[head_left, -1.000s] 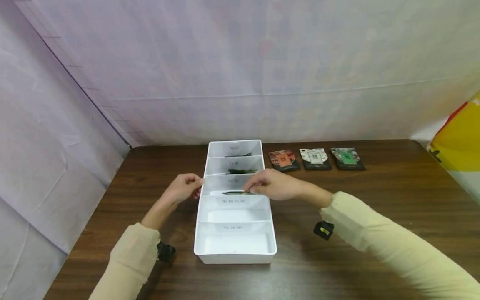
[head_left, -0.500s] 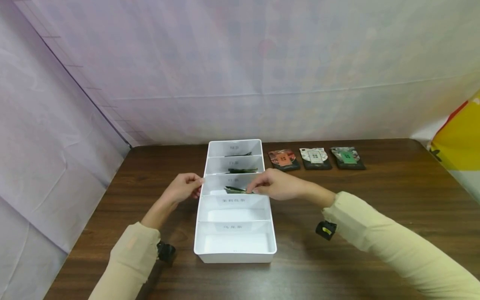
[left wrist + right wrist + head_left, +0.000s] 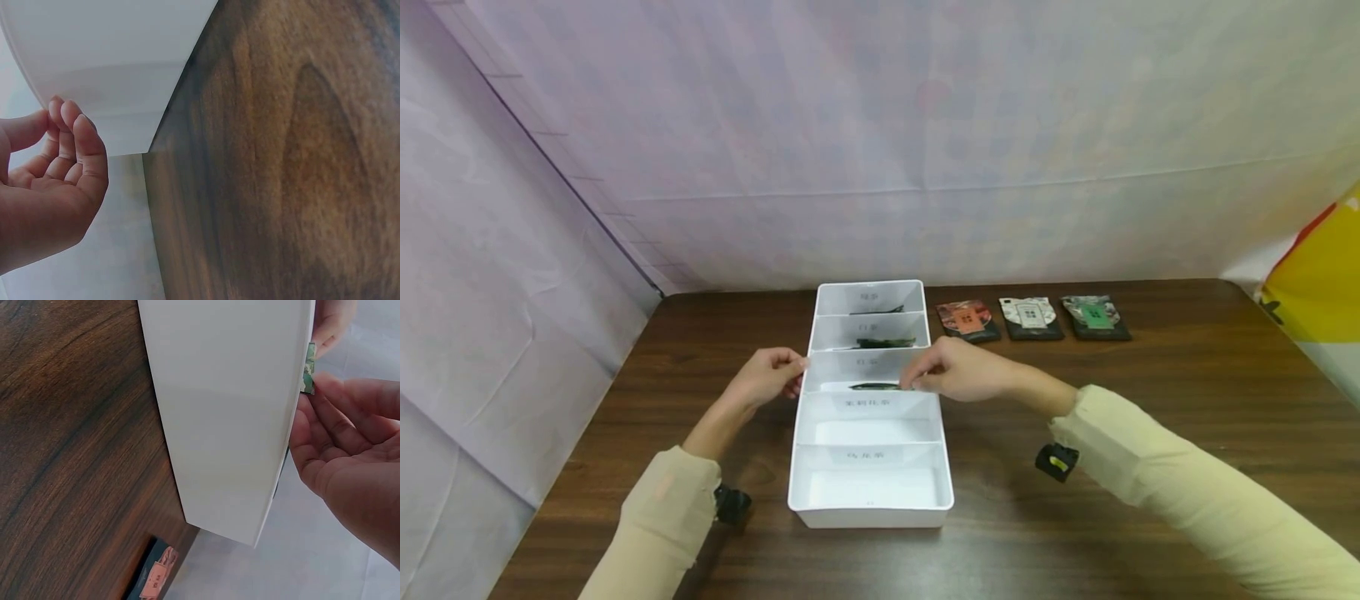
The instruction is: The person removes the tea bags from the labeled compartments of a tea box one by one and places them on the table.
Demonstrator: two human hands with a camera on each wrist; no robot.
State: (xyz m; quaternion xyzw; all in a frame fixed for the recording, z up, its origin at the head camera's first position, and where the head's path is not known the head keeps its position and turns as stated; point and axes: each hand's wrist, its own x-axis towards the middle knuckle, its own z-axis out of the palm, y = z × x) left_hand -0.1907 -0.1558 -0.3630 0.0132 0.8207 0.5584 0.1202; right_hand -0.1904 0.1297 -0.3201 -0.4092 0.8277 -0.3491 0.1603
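A white divided tray [image 3: 871, 517] with five labelled compartments in a row stands lengthwise on the table. My left hand [image 3: 766, 379] pinches its left rim beside the middle compartment; in the left wrist view, thumb and fingertips meet at the edge. My right hand [image 3: 958, 369] reaches over the right rim and pinches one end of a thin green tea sachet [image 3: 874, 387] in the middle compartment. From the right wrist, a green patterned corner of that sachet [image 3: 309, 370] sticks up past the rim at the fingertips. Dark sachets [image 3: 886, 342] sit in the two farther compartments.
On the table right of the tray lie an orange-labelled sachet [image 3: 967, 321], a white-labelled sachet [image 3: 1031, 318] and a green-labelled sachet [image 3: 1096, 317]. The brown wooden table [image 3: 1075, 533] ends at a pale curtain [image 3: 880, 167] behind.
The tea sachet in my right fingers tipped up half a second ago and now sits lower and flatter. My right hand has shifted slightly right. My left hand stays at the rim.
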